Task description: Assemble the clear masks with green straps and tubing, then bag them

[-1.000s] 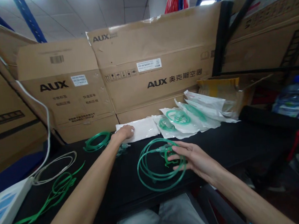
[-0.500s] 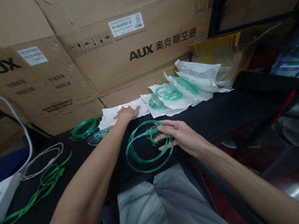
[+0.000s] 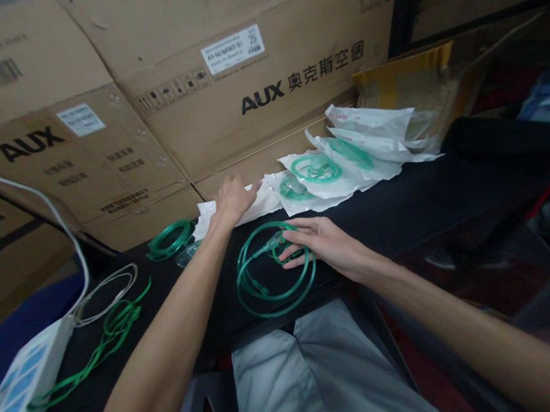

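One round coil of translucent green plastic tubing (image 3: 261, 288), probably light, springy and best held by its gathered loops, sits grasped in the right hand (image 3: 322, 243) over the black table (image 3: 374, 211), while the left hand (image 3: 234, 201) partly covers a flat white pouch (image 3: 266, 201), its own grip unclear.

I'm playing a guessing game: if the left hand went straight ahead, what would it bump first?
The left hand would probably meet the AUX cardboard box behind the nearest white pouch, though depth is unclear.
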`<move>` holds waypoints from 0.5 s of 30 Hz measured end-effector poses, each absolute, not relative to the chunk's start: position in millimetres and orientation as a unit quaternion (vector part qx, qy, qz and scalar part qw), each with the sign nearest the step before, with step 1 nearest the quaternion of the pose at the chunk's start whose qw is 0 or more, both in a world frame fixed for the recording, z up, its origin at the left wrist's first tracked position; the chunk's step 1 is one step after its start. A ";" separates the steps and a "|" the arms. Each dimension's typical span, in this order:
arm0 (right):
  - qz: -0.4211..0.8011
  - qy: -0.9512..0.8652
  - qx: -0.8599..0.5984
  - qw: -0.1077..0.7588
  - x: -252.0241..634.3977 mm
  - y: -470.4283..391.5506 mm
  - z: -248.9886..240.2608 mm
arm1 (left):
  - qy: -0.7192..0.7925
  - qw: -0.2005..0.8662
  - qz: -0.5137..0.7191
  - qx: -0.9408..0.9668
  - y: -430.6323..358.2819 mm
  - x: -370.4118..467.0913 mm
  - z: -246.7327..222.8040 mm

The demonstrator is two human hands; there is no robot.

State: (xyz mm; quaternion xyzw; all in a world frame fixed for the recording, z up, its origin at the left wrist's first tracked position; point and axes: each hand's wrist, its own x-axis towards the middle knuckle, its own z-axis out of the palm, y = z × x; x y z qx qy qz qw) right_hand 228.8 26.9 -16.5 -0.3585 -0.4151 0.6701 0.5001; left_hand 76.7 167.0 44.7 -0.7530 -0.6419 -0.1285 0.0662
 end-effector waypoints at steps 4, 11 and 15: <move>0.684 -0.436 -0.333 0.481 219.1 37.2 -18.0 | -0.523 -0.037 -0.220 -0.823 86.8 55.9 51.8; 0.620 -0.513 -0.395 0.444 234.4 46.7 -12.5 | -0.492 -0.067 -0.265 -0.827 27.5 16.2 15.1; 0.353 -0.664 -0.500 0.429 249.3 48.3 -5.7 | -0.521 -0.047 -0.233 -0.819 32.7 7.3 0.0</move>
